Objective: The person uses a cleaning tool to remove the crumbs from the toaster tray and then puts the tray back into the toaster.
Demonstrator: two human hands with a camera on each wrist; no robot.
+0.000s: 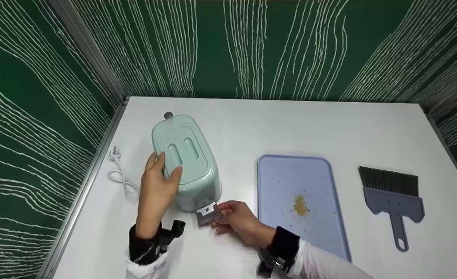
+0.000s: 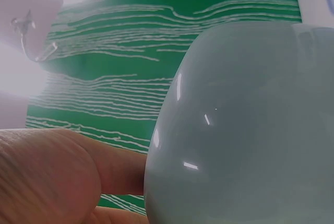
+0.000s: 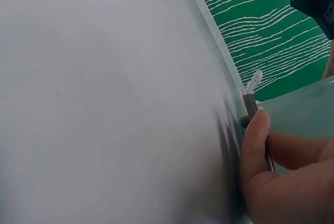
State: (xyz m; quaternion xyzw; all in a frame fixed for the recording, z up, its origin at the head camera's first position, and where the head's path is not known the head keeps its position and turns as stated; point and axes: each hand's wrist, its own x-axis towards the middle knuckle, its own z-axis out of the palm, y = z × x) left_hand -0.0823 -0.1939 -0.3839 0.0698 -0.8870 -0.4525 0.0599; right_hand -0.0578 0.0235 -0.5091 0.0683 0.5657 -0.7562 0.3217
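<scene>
A mint-green toaster (image 1: 191,170) with two long hollows in its top stands left of centre on the white table. My left hand (image 1: 157,190) rests against its left upper edge, thumb on the top; in the left wrist view, outstretched fingers (image 2: 125,169) touch the glossy side. At the toaster's near lower end, a grey crumb tray (image 1: 209,215) with a ridged edge and a silvery middle sticks out. My right hand (image 1: 238,221) pinches its right side between thumb and fingers. Seen edge-on in the right wrist view, the crumb tray (image 3: 251,104) is thin and dark.
A lilac-blue tray (image 1: 282,174) with a small heap of yellowish crumbs (image 1: 300,205) lies right of my right hand. Farther right is a grey brush (image 1: 393,197). A white cord with a plug (image 1: 122,174) lies left of the toaster. Green patterned panels (image 1: 248,50) stand behind the table.
</scene>
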